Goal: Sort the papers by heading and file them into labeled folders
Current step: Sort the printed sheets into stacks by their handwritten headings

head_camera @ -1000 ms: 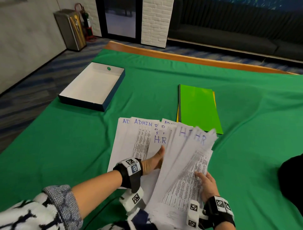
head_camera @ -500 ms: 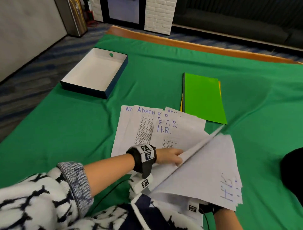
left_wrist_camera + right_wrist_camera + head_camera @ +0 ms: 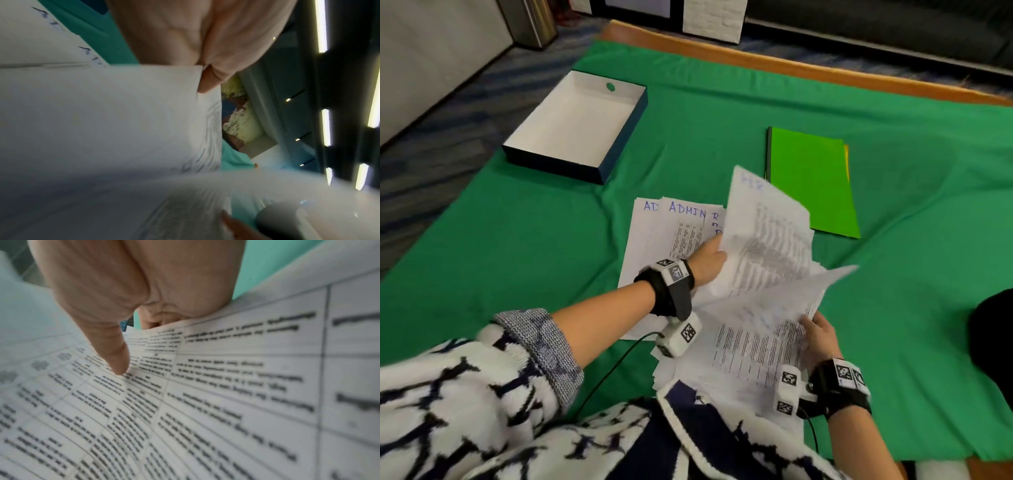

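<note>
Head camera looks down over the green table [image 3: 722,113]; both wrist cameras sit close against the printed papers [image 3: 763,246] it also shows.

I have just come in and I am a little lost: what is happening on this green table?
A person is sorting papers by heading. The left hand lifts one batch of sheets; the right hand holds another batch. ADMIN sheets lie on the green cloth. The green folder lies closed.

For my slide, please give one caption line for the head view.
Both hands, left hand and right hand, hold printed papers above ADMIN sheets near a green folder.
</note>
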Motion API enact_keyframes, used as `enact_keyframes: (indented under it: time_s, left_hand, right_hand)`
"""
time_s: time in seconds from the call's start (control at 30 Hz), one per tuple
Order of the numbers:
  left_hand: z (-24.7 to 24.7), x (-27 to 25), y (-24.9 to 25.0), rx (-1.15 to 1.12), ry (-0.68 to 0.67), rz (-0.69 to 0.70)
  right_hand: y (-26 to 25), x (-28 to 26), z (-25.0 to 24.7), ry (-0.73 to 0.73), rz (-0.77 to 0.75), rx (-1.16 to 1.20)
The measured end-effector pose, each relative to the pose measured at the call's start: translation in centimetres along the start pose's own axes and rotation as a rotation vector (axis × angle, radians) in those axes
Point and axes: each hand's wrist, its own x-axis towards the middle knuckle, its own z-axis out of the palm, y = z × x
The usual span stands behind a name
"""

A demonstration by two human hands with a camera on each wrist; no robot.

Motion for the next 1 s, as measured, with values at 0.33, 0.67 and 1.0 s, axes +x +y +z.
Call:
enact_keyframes:
  time_s: [0.33,0.67,1.0]
  left_hand:
    - [-2.7,-0.3,-5.3,0.223,0.141,0.089]
    - [-0.8,-2.7,-2.9,0.115,-0.128,-0.142]
    - [1.7,-4.0,5.5,0.436,-0.089,0.277]
  right_hand:
    - [-0.7,0.8,1.1,0.073,-0.174,0.042]
    - [0.6,2.1,0.7,0.167,-0.182,0.012]
    - [-0.3,1.9,0.4,0.160,-0.160,0.051]
